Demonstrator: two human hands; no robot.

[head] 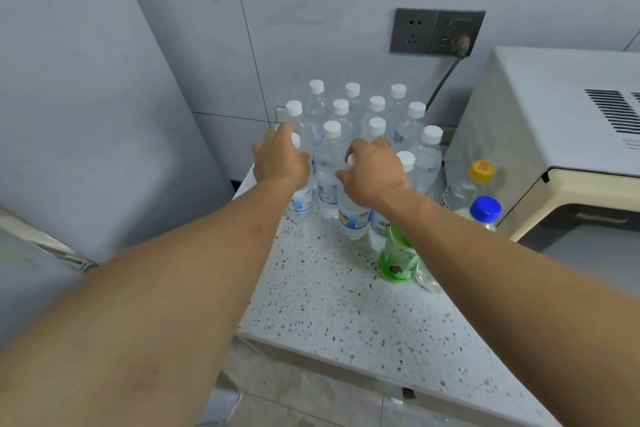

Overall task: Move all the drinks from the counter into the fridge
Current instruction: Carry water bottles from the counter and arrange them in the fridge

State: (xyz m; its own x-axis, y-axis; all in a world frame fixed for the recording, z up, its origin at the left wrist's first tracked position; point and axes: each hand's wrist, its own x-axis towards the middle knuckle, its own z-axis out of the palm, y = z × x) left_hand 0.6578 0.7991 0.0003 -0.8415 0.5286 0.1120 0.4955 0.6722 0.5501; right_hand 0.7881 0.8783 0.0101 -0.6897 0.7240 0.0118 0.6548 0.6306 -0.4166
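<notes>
Clear plastic water bottles [375,114], white screw caps, stand clustered upright on the speckled terrazzo counter [329,305] against the tiled wall. Left hand [280,158] curls over the cap of the front-left bottle [303,199]; right hand [375,173] pinches the neck of a front bottle [351,218]. Both forearms extended, palms down.

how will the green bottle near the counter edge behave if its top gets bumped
The green bottle is tall and narrow, so it would probably tip rather than slide. It stands right beside the right forearm, so a bump seems possible. Its round body would likely roll across the speckled counter once down.
</notes>
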